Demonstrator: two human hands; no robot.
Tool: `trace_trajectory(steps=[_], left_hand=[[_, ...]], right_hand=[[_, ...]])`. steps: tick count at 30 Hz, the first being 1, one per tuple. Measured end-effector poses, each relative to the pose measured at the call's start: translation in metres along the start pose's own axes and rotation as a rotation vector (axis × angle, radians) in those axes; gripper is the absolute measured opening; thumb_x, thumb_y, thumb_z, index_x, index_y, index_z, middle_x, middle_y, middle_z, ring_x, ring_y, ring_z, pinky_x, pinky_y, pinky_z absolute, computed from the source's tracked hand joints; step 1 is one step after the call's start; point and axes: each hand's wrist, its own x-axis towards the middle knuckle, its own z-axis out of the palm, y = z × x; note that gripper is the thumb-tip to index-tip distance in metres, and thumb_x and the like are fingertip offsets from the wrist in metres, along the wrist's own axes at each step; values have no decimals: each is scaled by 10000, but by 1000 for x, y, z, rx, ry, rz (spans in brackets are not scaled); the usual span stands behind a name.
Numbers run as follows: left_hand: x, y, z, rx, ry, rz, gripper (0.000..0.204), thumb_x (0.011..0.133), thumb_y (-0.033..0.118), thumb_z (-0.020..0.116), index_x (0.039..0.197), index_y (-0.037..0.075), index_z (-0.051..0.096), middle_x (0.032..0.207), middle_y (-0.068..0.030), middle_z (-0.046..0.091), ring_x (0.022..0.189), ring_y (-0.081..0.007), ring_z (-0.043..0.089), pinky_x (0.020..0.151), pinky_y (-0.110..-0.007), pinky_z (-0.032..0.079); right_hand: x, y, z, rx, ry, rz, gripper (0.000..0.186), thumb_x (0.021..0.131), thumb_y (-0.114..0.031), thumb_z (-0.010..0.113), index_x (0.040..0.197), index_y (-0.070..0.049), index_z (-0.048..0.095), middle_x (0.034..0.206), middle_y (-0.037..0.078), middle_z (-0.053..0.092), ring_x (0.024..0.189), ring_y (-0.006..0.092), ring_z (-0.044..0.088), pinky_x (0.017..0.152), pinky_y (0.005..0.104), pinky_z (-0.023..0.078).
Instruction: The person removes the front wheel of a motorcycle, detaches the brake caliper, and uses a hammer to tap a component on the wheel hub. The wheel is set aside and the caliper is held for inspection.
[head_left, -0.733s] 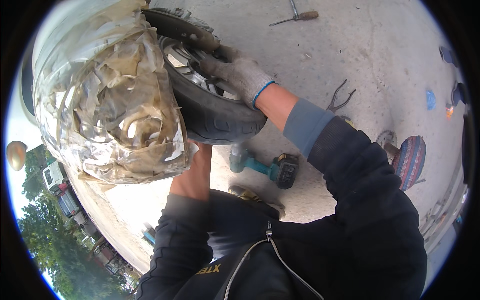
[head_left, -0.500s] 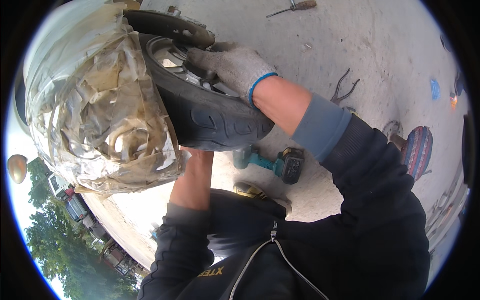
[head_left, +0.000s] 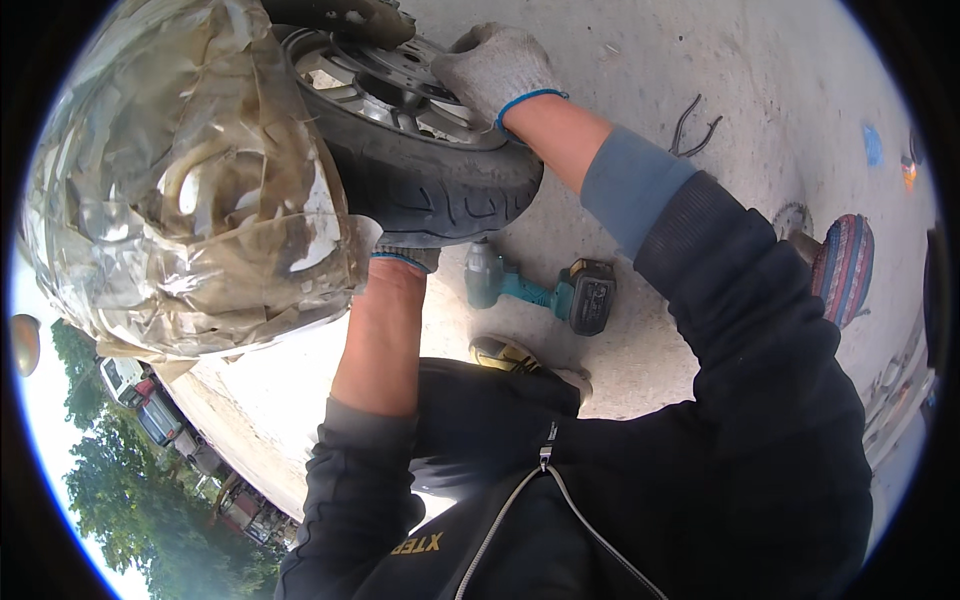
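Wheel (head_left: 432, 197): beside & partly behind film-wrapped bodywork (head_left: 215, 215), upper part of view, tread toward wearer, rim face tipped up/away. Dark guard (head_left: 345, 18) overlaps its top; can't tell whether axle's in. R hand (head_left: 497, 72), gloved, at R edge of rim (head_left: 345, 97) near disc (head_left: 412, 66); fingers curled well in, but tips hidden, so can't tell if they grip anything. L hand (head_left: 418, 258), gloved, at tyre's near side, mostly hidden behind it; can't tell how open or whether it bears wt. Handling (est.): prob. heavy for its size, most wt. in rim + rubber; tyre firm w/ slight give, rim & disc stiff. Tread grooves + knit gloves shd give good friction; bare metal prob. slicker, esp. if greasy. Tyre rugged; disc prob. the part to spare, could bend/get oily, so not a handle. Best hold: both hands on tread, opp. sides, or one palm under tyre + other on rim/spoke, fingers clear of guard. Bodywork film looks thin & crinkled, wd tear if leaned on. Drill (head_left: 540, 291) on floor (head_left: 640, 70) just beside tyre, poss. snag.
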Motion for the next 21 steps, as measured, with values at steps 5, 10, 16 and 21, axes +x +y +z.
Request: trace_trajectory(steps=[5, 10, 16, 21], left_hand=[[0, 5, -15, 118, 142, 11, 703, 1136, 599, 320, 1665, 140, 378, 1716, -92, 401, 1555, -291, 400, 1302, -490, 303], [5, -3, 19, 436, 31, 136, 654, 1120, 564, 376, 1604, 135, 477, 1646, -118, 492, 1501, -314, 478, 1265, -505, 349], [-22, -15, 76, 3167, 59, 502, 576, 1076, 561, 459, 1443, 171, 672, 1527, -129, 622, 1420, -364, 564, 1211, -583, 379], [-29, -17, 80, 3141, 127, 430, 597, 1079, 555, 459, 1511, 175, 616, 1593, -126, 564, 1473, -357, 512, 1248, -580, 336]], right_hand=[[-34, 26, -13, -10, -29, 28, 429, 847, -330, 693, 1192, -97, 798, 1168, 217, 784, 1110, 399, 751, 985, 480, 599], [-52, 21, -20, -37, -14, -42, 425, 892, -350, 659, 1215, -112, 799, 1191, 219, 775, 1123, 410, 738, 1026, 482, 576], [-64, 11, -45, -9, 22, -216, 425, 924, -357, 626, 1206, -88, 796, 1193, 233, 769, 1100, 430, 739, 1011, 475, 585], [-75, 1, -58, -60, -79, -225, 424, 916, -311, 614, 1183, -28, 783, 1196, 266, 758, 1116, 457, 733, 982, 502, 595]])
